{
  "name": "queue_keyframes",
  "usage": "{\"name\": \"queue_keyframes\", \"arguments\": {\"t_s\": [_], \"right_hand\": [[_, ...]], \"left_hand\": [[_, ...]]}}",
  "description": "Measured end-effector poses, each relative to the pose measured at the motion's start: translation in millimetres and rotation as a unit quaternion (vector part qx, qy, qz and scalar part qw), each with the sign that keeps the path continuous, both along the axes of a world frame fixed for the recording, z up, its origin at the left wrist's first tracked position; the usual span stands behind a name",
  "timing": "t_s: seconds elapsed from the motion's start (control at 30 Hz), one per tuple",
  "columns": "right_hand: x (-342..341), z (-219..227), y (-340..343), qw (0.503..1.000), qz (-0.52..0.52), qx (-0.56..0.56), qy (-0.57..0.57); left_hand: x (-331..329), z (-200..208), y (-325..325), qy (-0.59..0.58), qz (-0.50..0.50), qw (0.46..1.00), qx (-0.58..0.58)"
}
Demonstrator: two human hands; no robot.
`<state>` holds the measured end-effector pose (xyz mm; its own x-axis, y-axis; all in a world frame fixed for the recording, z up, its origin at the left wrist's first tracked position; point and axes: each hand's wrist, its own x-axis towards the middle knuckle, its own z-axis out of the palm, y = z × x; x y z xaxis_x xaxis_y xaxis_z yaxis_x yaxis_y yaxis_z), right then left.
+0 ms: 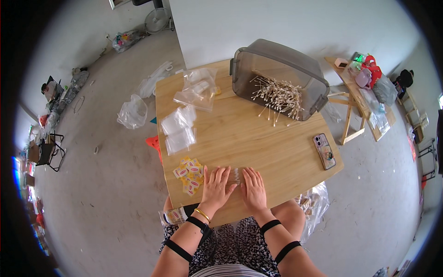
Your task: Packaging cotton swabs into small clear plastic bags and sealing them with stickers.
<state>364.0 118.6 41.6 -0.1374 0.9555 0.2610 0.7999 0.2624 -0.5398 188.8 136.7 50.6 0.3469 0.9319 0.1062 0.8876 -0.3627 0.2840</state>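
Note:
Between my hands lies a small row of cotton swabs (234,177) on the wooden table (249,143), near its front edge. My left hand (217,187) rests at the swabs' left side, fingers stretched forward and partly covering them. On the other side, my right hand (254,190) lies with its fingers extended, its inner edge close to the swabs; whether it touches them I cannot tell. Just left of my left hand is a pile of small yellow-and-white labels (190,174). A grey translucent bin (277,55) is tipped on its side at the back, with a loose heap of cotton swabs (281,94) in its mouth.
Small clear bags (179,129) are stacked on the table's left, with larger plastic bags (196,90) behind. A phone (324,151) lies at the right edge. Beyond stands a wooden side table (355,92) loaded with bags. A filled clear bag (314,203) sits below the table by my knee.

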Motion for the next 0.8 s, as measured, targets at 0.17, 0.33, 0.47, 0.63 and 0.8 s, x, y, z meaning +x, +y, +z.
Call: {"name": "queue_keyframes", "arguments": {"t_s": [0.17, 0.33, 0.47, 0.63, 0.8], "right_hand": [[1.2, 0.5, -0.5, 1.000, 0.016, -0.020, -0.006], [-3.1, 11.4, -5.0, 0.994, 0.069, -0.025, -0.084], [-7.4, 11.2, 11.7, 0.986, 0.120, -0.052, -0.107], [-16.9, -2.4, 18.4, 0.972, 0.128, -0.038, -0.193], [-18.2, -3.7, 16.9, 0.974, 0.131, -0.027, -0.182]], "left_hand": [[-8.8, 6.4, 0.1, 0.006, -0.018, 0.999, -0.033], [-26.2, 5.6, -12.0, 0.015, 0.043, 0.999, -0.011], [-28.7, -6.4, -18.6, 0.074, 0.039, 0.996, -0.030], [-10.2, -14.7, -17.6, 0.024, 0.040, 0.998, -0.030], [-12.7, -13.9, -19.9, 0.027, 0.035, 0.999, -0.028]]}}
